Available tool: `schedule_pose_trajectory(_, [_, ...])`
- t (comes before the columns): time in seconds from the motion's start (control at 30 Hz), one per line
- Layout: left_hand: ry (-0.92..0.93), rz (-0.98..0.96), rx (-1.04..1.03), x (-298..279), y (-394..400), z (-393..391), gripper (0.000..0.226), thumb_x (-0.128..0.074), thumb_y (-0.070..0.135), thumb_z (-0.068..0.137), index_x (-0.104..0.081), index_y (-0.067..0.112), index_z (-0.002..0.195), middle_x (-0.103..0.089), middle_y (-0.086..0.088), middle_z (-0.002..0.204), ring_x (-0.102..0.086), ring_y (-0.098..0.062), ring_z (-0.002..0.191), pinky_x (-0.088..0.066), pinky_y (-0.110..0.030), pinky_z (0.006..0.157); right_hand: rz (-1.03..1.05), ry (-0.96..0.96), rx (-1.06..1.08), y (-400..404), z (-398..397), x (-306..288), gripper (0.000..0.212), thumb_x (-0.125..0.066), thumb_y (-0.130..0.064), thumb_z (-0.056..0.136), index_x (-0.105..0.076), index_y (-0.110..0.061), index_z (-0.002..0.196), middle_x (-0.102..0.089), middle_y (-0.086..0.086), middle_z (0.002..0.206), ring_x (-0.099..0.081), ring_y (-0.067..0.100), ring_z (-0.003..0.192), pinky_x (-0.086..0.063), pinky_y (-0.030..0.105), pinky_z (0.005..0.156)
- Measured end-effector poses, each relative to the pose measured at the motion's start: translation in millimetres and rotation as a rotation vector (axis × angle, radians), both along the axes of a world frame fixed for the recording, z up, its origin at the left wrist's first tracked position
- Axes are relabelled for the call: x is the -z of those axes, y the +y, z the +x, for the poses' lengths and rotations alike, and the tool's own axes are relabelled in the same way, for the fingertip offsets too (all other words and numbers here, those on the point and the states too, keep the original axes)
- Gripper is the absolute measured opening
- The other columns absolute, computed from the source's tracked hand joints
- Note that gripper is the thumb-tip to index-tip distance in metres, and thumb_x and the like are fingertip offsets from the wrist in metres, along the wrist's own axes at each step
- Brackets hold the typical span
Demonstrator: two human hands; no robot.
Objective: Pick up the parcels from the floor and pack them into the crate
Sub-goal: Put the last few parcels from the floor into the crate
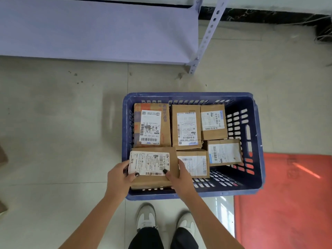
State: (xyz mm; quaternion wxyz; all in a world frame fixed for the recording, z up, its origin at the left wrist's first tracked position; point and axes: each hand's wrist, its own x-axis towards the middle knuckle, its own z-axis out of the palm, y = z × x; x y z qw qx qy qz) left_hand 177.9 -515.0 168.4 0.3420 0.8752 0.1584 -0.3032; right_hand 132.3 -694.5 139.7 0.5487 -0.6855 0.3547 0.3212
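1. Your left hand (120, 177) grasps the left end of a labelled cardboard parcel (152, 167), thumb lying on its white label.
2. Your right hand (179, 178) grips the same parcel's right end, thumb on top, fingers wrapped down its side.
3. Both forearms reach forward from the bottom of the view and converge on the parcel.
4. The parcel sits at the near-left corner of the blue crate (255, 141), level with its rim.
5. Five more parcels lie flat inside, labels up.
6. The crate stands on a tiled floor (53, 141), beside a red mat (287, 203).
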Motion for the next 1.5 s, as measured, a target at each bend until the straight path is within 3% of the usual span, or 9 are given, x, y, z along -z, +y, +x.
schedule_pose_trajectory(0.13, [-0.036, -0.009, -0.048, 9.4, -5.0, -20.7, 0.042, -0.059, -0.009, 0.081, -0.058, 0.004, 0.121, -0.064, -0.015, 0.118, -0.062, -0.025, 0.109, -0.056, -0.029, 0.080, -0.013, -0.007, 0.004, 5.9, -11.4, 13.4, 0.066, -0.060, -0.016, 0.090, -0.021, -0.023, 0.142, -0.050, -0.005, 0.125, -0.052, 0.013, 0.108, -0.044, 0.020, 0.084])
schedule_pose_trajectory(0.3, [0.025, 0.300, 0.251, 24.8, -18.1, -18.7, 0.016, -0.052, 0.003, 0.088, -0.060, 0.004, 0.102, -0.067, -0.010, 0.101, -0.050, -0.009, 0.075, -0.041, -0.012, 0.057, -0.276, 0.050, -0.236, 9.0, -4.1, 29.6, 0.068, -0.067, -0.031, 0.084, -0.024, -0.018, 0.136, -0.060, 0.008, 0.117, -0.061, 0.025, 0.104, -0.051, 0.033, 0.078])
schedule_pose_trajectory(0.43, [0.125, 0.487, 0.588, 33.5, -24.5, 3.3, 0.015, -0.049, 0.005, 0.090, -0.058, 0.012, 0.101, -0.065, -0.004, 0.099, -0.048, -0.011, 0.072, -0.039, -0.018, 0.062, -0.505, 0.096, -0.486, 11.5, 0.8, 37.5, 0.070, -0.061, -0.048, 0.084, -0.025, -0.018, 0.135, -0.064, 0.009, 0.105, -0.065, 0.027, 0.098, -0.049, 0.034, 0.071])
schedule_pose_trajectory(0.6, [0.094, 0.558, 0.767, 55.0, -34.5, 18.6, 0.019, -0.047, -0.001, 0.088, -0.062, 0.010, 0.095, -0.053, -0.002, 0.075, -0.057, -0.016, 0.072, -0.042, -0.022, 0.062, -0.708, 0.067, -0.711, 11.6, 6.6, 50.9, 0.060, -0.055, -0.056, 0.083, -0.033, -0.016, 0.122, -0.067, 0.003, 0.095, -0.066, 0.025, 0.088, -0.038, 0.034, 0.067])
schedule_pose_trajectory(0.87, [0.084, 0.613, 0.846, 84.4, -38.5, 16.0, 0.027, -0.045, -0.007, 0.087, -0.064, 0.008, 0.099, -0.067, -0.007, 0.102, -0.065, -0.020, 0.092, -0.053, -0.028, 0.074, -0.703, 0.098, -0.774, 11.1, 10.9, 72.3, 0.061, -0.055, -0.058, 0.083, -0.030, -0.016, 0.119, -0.067, 0.004, 0.096, -0.067, 0.024, 0.088, -0.039, 0.034, 0.062])
schedule_pose_trajectory(1.13, [0.113, 0.618, 0.803, 76.5, -42.6, 19.1, 0.027, -0.045, -0.007, 0.088, -0.064, 0.006, 0.102, -0.068, -0.008, 0.106, -0.066, -0.021, 0.097, -0.054, -0.030, 0.078, -0.752, 0.199, -0.876, 19.7, 16.6, 67.8, 0.067, -0.053, -0.061, 0.083, -0.028, -0.012, 0.122, -0.067, 0.000, 0.093, -0.064, 0.019, 0.077, -0.035, 0.030, 0.060])
schedule_pose_trajectory(1.3, [0.127, 0.376, 0.405, 40.1, -33.9, 2.4, 0.020, -0.049, 0.002, 0.089, -0.057, 0.006, 0.107, -0.064, -0.011, 0.107, -0.064, -0.024, 0.096, -0.055, -0.029, 0.075, -0.716, 0.203, -0.730, 26.0, 11.9, 21.5, 0.075, -0.057, -0.047, 0.086, -0.017, -0.012, 0.140, -0.059, 0.007, 0.117, -0.061, 0.025, 0.106, -0.043, 0.035, 0.077])
schedule_pose_trajectory(1.4, [0.128, 0.183, 0.217, 9.9, -25.0, -2.0, 0.031, -0.058, 0.002, 0.082, -0.054, 0.006, 0.113, -0.062, -0.013, 0.115, -0.062, -0.027, 0.102, -0.055, -0.037, 0.082, -0.586, 0.168, -0.675, 28.7, 9.0, -17.6, 0.073, -0.059, -0.039, 0.084, -0.017, -0.017, 0.140, -0.051, 0.008, 0.120, -0.057, 0.029, 0.109, -0.045, 0.039, 0.080])
schedule_pose_trajectory(1.5, [0.093, 0.051, 0.105, -25.7, -13.3, -5.4, 0.044, -0.062, -0.001, 0.077, -0.053, 0.008, 0.119, -0.064, -0.012, 0.117, -0.061, -0.026, 0.105, -0.054, -0.033, 0.083, -0.381, 0.115, -0.482, 31.0, 6.7, -55.7, 0.076, -0.062, -0.036, 0.081, -0.018, -0.023, 0.141, -0.053, 0.009, 0.121, -0.057, 0.029, 0.108, -0.048, 0.041, 0.085])
